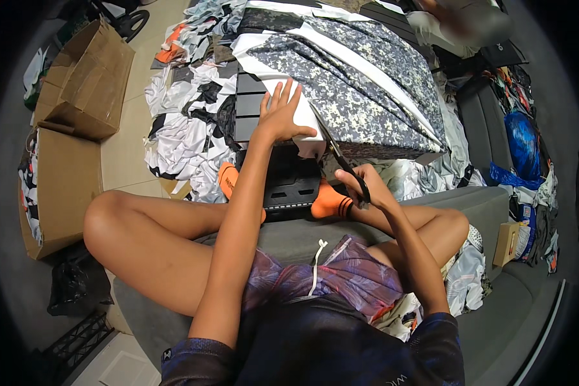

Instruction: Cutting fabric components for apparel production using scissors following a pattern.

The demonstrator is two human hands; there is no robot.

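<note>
A large piece of camouflage-print fabric [360,96] with white borders is spread over a low black slatted table. My left hand [282,118] lies with fingers spread on the white edge of the fabric at its near left corner. In my right hand [361,183] is a pair of black-handled scissors [336,152], my fingers closed round the handles. The scissor blades point up and away, along the boundary between the white strip and the printed part. Whether the blades are apart is hard to make out.
Heaped white and black fabric scraps [190,132] lie left of the table, and more cloth is piled to its right. Cardboard boxes [71,174] stand at the far left. A black case [289,186] sits between my orange-socked feet. A blue plastic bag [523,145] rests on the grey sofa.
</note>
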